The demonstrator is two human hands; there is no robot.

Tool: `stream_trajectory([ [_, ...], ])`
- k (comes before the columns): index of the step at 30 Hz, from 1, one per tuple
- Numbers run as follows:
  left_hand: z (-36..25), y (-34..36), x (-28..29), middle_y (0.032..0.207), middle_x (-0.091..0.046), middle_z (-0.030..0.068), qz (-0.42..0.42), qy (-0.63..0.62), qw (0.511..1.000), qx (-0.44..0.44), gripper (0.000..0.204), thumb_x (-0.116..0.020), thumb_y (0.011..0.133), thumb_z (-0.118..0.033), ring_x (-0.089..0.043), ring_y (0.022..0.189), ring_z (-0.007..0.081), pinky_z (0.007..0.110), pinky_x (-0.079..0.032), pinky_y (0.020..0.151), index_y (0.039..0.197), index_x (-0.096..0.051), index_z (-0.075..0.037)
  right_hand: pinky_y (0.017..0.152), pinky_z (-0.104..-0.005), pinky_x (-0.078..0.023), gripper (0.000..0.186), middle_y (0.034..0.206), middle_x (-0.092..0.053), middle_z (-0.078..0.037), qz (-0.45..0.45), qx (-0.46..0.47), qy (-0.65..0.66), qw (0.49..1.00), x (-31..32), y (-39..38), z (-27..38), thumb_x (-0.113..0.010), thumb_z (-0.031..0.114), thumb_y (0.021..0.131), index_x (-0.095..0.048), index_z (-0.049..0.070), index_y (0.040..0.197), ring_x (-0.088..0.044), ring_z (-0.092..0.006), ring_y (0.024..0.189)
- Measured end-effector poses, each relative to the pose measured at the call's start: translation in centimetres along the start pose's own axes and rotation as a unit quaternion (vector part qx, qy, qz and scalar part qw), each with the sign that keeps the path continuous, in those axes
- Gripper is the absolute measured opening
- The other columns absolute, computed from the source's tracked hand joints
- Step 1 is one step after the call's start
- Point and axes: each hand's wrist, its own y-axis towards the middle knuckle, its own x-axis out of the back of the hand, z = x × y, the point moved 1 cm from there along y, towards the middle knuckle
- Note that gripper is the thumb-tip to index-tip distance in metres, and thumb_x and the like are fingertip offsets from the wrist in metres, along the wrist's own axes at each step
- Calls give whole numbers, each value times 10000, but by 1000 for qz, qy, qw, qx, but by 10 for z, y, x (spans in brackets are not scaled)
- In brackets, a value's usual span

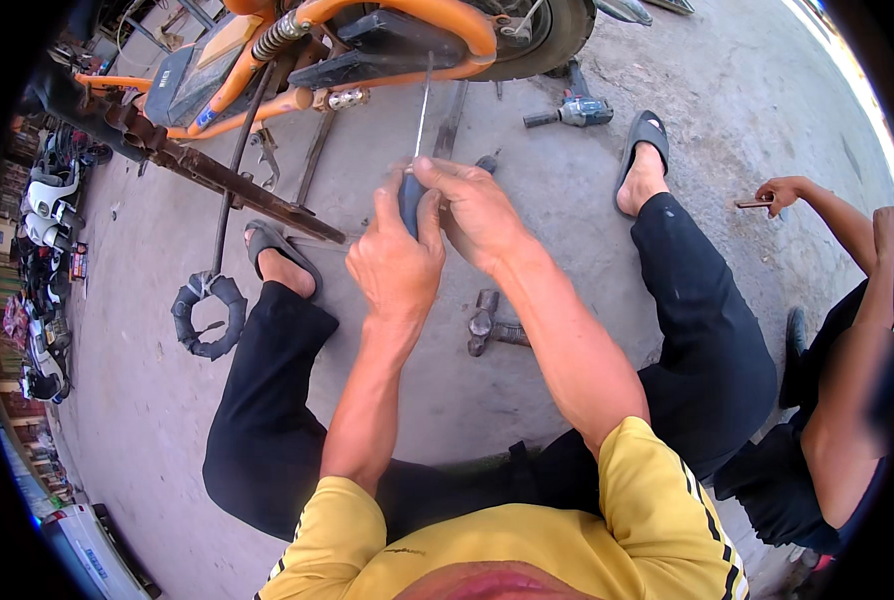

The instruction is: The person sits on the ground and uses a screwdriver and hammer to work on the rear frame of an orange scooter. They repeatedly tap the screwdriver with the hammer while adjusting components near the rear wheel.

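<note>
Both the left hand (395, 262) and right hand (485, 222) curled their fingers around a screwdriver (410, 205) with a dark blue handle. Its thin silver shaft stuck out ahead of the fingertips, toward an orange motorbike (382, 45); a hammer (483, 322) lay behind the fingers.

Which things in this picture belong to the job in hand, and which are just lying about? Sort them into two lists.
In the job, it seems:
Thin-shafted tool with a dark handle, held by the left hand and right hand
Orange bike, which the shaft points toward

Apparently lying about:
Hammer on the ground
Power tool on the ground
Parked scooters at the left
</note>
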Motion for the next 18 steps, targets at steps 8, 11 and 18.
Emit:
stream_trajectory([
  [8, 18, -3, -14, 727, -622, 63, -1, -326, 934, 148, 289, -624, 1070, -296, -550, 516, 159, 284, -415, 463, 1145, -628, -17, 852, -319, -542, 318, 1075, -740, -107, -11, 12, 64, 998, -10, 8, -12, -675, 220, 1037, -709, -59, 1186, -667, -166, 901],
  [11, 10, 0, -7, 636, -454, -15, 86, -582, 728, 351, 313, -525, 1109, -380, -367, 461, 57, 209, -286, 396, 1073, -575, -73, 893, -347, -564, 330, 1109, -733, -145, -36, 20, -5, 999, -18, 5, -4, -679, 205, 1022, -697, -76, 1193, -688, -217, 982],
  [18, -2, 1, 0, 680, -504, -1, 113, -585, 714, 368, 418, -515, 1104, -444, -349, 411, 64, 226, -269, 356, 1068, -533, -29, 628, -299, -574, 274, 1052, -732, -177, -39, -51, -36, 997, -17, 4, 22, -687, 166, 998, -700, -76, 1125, -703, -221, 731],
])
